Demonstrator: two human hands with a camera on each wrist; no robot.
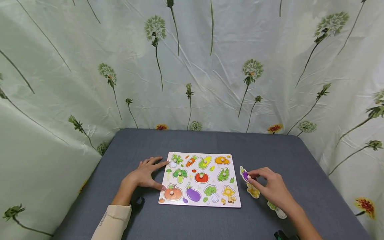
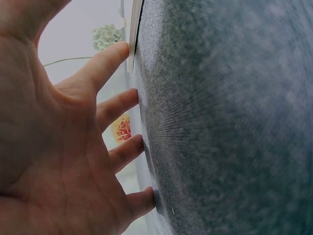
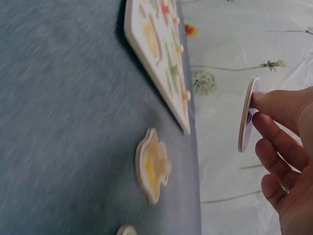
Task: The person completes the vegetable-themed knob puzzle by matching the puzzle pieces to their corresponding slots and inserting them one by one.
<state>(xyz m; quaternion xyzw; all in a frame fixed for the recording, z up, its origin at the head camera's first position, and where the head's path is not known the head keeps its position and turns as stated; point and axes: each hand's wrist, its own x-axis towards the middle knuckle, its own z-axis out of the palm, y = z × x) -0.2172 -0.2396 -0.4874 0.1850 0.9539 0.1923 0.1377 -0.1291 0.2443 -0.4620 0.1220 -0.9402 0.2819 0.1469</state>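
In the head view, my right hand holds an eggplant puzzle piece between thumb and fingers. The right wrist view shows that piece on edge, raised off the table. Below it lies a mushroom puzzle piece, and a bok choy piece is partly covered by my right wrist. My left hand has its fingers spread, the thumb and index finger at the left edge of a vegetable puzzle board. Knobbed pieces fill most of its shapes; the eggplant shape, bok choy shape and mushroom shape show no knobs.
A dark grey cloth-covered table carries everything. Behind it hangs a pale curtain with dandelion prints. Dark objects show by both wrists.
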